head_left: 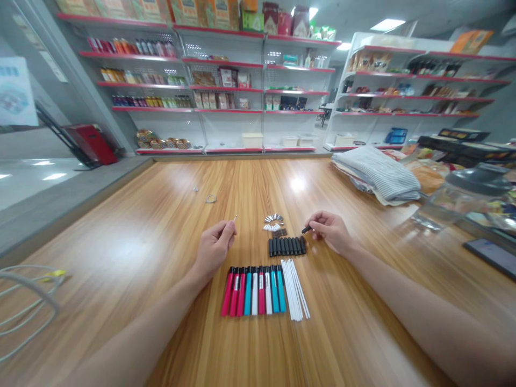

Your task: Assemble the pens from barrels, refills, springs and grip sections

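My left hand (215,243) is closed in a pinch above the table, left of the small parts. A small thin piece with a narrow tip (236,217) pokes up from between thumb and forefinger; the rest of it is hidden. To the right, my right hand (328,230) pinches a short black pen grip (307,229), tilted, just beyond the row of black pen grips (287,246). Closer to me lie pen barrels (255,290) in pink-red, teal and white, side by side. White pen refills (295,290) are bunched beside them.
Past the grips lie small dark springs (279,233), little white pieces (271,228) and silvery pen tips (274,218). A wire ring (210,199) is farther left. Folded cloth (377,172), a clear jug (455,196) and a phone (492,255) sit right; cables (30,301) left.
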{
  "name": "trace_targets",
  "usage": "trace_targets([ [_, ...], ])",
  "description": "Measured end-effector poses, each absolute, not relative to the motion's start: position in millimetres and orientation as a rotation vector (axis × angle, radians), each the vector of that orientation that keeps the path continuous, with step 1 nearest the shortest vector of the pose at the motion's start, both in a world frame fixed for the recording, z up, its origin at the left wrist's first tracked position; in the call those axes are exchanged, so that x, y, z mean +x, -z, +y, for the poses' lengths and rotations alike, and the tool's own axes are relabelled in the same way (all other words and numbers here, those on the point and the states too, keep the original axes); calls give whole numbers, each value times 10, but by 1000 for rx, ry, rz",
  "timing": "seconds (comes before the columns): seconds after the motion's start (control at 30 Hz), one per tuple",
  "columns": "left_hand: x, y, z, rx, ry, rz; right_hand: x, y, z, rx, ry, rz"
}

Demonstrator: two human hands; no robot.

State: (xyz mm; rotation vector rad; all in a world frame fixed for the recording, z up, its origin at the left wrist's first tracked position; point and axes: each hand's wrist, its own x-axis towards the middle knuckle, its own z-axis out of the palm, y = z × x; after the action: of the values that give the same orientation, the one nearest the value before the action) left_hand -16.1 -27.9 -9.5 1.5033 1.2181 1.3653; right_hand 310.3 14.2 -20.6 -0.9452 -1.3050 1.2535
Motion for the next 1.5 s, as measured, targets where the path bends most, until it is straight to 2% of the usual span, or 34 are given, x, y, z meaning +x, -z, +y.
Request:
trace_targets([
  [0.3, -183, 88, -256, 1559, -1292, 1179, 3108, 242, 187, -1027, -1124, -1459],
  [0.47, -206, 98, -247, 1508, -1282, 1181, 3150, 175, 182, -1192, -475, -1689],
  [0.53, -213, 106, -240, 1505, -1287, 1197, 3162, 115, 138, -1140, -324, -1862],
  [0.73, -232, 130, -223, 1502, -1289, 1224, 3137, -40, -23, -888, -501, -2319],
  [1.0, -233, 115, -228, 1503, -1278, 1233, 3164, 112, 111, -1198, -236, -2180],
  [1.5, -202, 66, -257, 1550, -1266, 1202, 3100, 18, 12, -1186, -265, -2379],
])
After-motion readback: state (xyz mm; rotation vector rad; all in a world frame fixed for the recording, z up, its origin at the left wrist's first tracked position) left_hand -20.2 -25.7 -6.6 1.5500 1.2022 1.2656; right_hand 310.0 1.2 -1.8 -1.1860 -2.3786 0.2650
